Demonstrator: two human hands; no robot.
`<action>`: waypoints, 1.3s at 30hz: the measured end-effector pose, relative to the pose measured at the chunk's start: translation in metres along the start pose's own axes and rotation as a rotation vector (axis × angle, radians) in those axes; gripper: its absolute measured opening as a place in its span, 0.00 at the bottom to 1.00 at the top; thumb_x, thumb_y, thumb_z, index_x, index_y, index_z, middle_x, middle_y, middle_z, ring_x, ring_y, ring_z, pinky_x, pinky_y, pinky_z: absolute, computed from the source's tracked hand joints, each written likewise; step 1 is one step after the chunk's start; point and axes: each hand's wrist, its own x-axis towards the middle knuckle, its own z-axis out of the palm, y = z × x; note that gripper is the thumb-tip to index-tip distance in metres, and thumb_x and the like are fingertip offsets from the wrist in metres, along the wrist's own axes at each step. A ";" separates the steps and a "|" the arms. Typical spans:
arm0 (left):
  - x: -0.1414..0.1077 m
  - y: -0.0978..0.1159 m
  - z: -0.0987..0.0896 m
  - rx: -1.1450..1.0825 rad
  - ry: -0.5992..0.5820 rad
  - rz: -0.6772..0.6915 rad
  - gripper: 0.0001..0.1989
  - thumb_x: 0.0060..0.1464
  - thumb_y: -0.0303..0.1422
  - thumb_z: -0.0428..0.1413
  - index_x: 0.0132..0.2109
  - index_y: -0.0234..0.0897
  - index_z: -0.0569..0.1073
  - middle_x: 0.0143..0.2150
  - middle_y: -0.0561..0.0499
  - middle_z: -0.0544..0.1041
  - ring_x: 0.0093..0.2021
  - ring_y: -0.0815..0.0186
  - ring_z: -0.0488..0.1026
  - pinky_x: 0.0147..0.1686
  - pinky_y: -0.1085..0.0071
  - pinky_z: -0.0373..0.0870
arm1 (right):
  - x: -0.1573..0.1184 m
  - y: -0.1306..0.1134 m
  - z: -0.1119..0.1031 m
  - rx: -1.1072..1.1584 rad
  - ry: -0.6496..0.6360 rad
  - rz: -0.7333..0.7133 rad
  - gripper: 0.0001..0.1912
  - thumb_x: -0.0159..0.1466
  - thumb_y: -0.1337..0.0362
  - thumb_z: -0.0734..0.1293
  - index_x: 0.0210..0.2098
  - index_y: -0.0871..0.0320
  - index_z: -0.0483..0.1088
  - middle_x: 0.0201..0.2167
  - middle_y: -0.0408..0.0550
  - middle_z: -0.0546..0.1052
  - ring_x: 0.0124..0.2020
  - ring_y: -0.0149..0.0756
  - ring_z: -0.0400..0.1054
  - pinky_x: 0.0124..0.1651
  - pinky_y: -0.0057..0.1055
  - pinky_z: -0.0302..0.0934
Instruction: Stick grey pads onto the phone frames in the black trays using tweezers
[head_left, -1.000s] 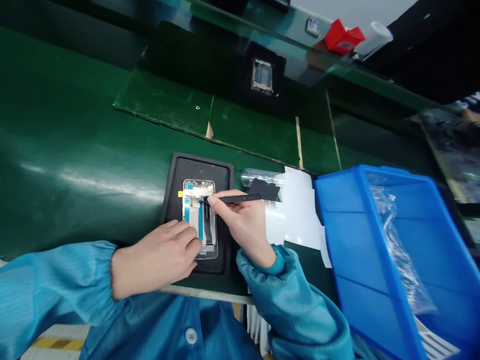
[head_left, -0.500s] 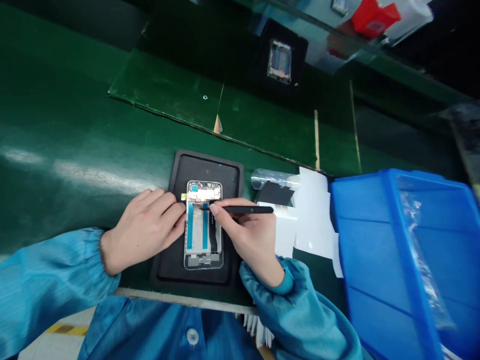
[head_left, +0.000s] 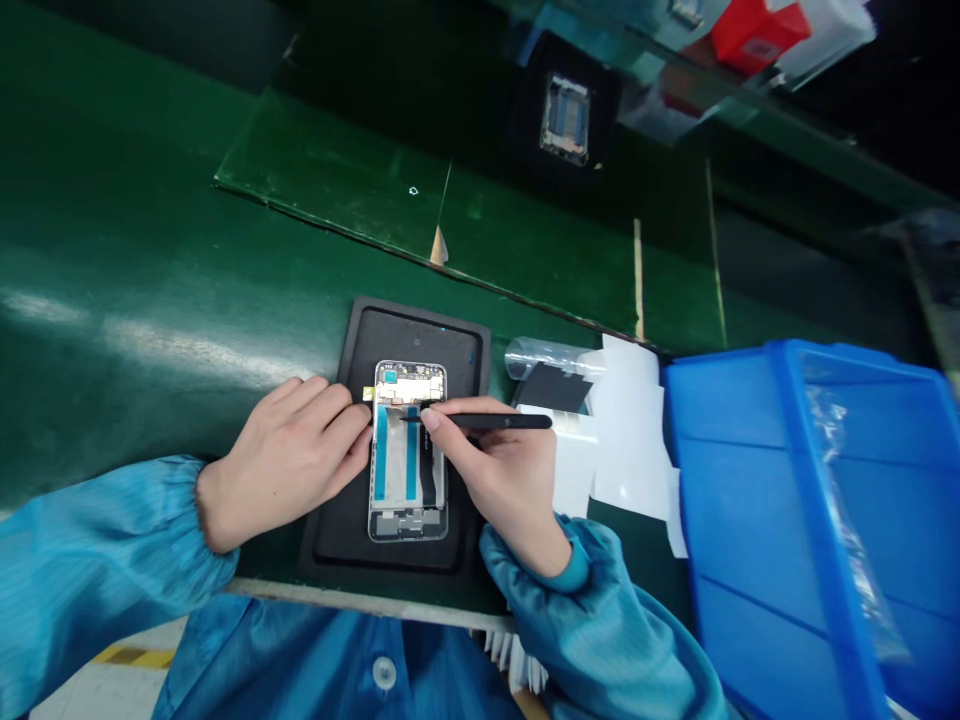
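1. The left hand [head_left: 285,460] lies flat and relaxed, fingers together and not gripping, with its fingertips [head_left: 358,430] against the left edge of a smartphone frame [head_left: 409,480].
2. The right hand [head_left: 499,475] is pinched narrow around black tweezers [head_left: 495,421], held like a pen. Their tip sits over the upper middle of the frame, near a blue strip [head_left: 411,460]; whether it touches or grips anything is too small to tell.
3. The smartphone frame lies upright on a black rubber mat [head_left: 420,335], between the hands, with its circuit board [head_left: 409,385] at the far end and a small yellow tab [head_left: 367,394] at its left edge.
4. The mat sits on a green bench mat [head_left: 150,300], close to the bench's near edge.
5. Just right of the black mat are white backing sheets [head_left: 626,430], a dark film piece [head_left: 551,388] and a clear plastic roll [head_left: 536,357].
6. Further right stands a blue plastic bin [head_left: 750,520] holding a clear plastic bag [head_left: 844,480].
7. Both arms wear blue antistatic sleeves [head_left: 97,550] with gathered cuffs.
8. At the far side, a black tray [head_left: 529,120] holds another phone frame [head_left: 564,118], and a red box [head_left: 761,30] sits beyond it, toward the right.
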 end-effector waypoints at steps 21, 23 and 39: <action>-0.001 0.000 0.001 0.001 -0.002 0.013 0.08 0.63 0.31 0.54 0.38 0.34 0.76 0.33 0.48 0.73 0.34 0.60 0.69 0.34 0.62 0.65 | 0.000 0.000 -0.001 -0.007 -0.022 -0.023 0.03 0.59 0.63 0.76 0.32 0.55 0.80 0.29 0.45 0.83 0.27 0.32 0.76 0.29 0.26 0.72; -0.001 0.000 0.001 0.001 -0.004 0.013 0.08 0.63 0.31 0.54 0.39 0.34 0.77 0.33 0.48 0.73 0.34 0.60 0.69 0.33 0.61 0.65 | 0.000 0.000 -0.001 -0.020 -0.020 -0.033 0.03 0.59 0.63 0.76 0.32 0.55 0.80 0.29 0.45 0.83 0.26 0.32 0.76 0.28 0.26 0.71; -0.002 -0.002 0.002 -0.039 -0.011 0.048 0.10 0.64 0.31 0.53 0.48 0.33 0.76 0.40 0.45 0.75 0.38 0.59 0.69 0.36 0.61 0.67 | 0.000 0.003 -0.001 -0.060 -0.016 -0.063 0.04 0.60 0.63 0.75 0.32 0.56 0.80 0.27 0.45 0.82 0.24 0.31 0.73 0.26 0.26 0.68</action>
